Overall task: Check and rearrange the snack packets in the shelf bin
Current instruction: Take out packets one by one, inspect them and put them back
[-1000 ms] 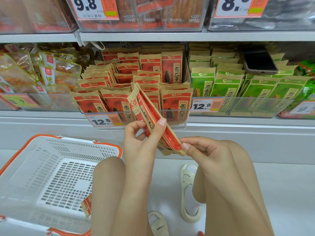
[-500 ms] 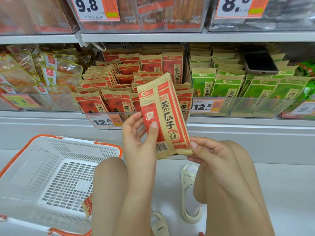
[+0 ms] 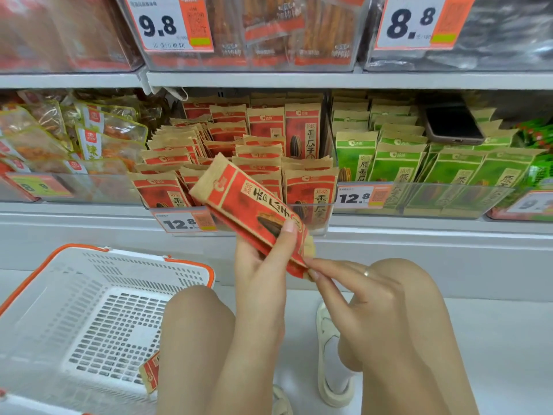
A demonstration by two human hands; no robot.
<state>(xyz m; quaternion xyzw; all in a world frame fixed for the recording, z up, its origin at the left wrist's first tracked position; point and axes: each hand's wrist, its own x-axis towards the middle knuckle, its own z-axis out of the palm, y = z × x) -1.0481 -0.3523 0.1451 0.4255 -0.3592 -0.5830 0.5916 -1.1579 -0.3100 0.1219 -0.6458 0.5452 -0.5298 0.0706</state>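
Since a moment ago I've tipped the red packets point(image 3: 251, 209) face-up, leaning left before the shelf bin point(image 3: 311, 214); my left hand point(image 3: 263, 265) clasps them for inspection, my right hand point(image 3: 353, 283) pinches their lower corner, steadying.

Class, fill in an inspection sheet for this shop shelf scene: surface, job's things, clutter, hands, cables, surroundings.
Surface: grey shelf ledge, pale floor below.
Job's things: red packets held tilted before the red-packet bin.
Clutter: phone lying on green packets; one red packet in the white basket.
Hands: left hand grips the packets; right hand pinches their lower end.
Cables: nothing seen.
Surroundings: price tags, neighbouring snack bins, upper shelf.
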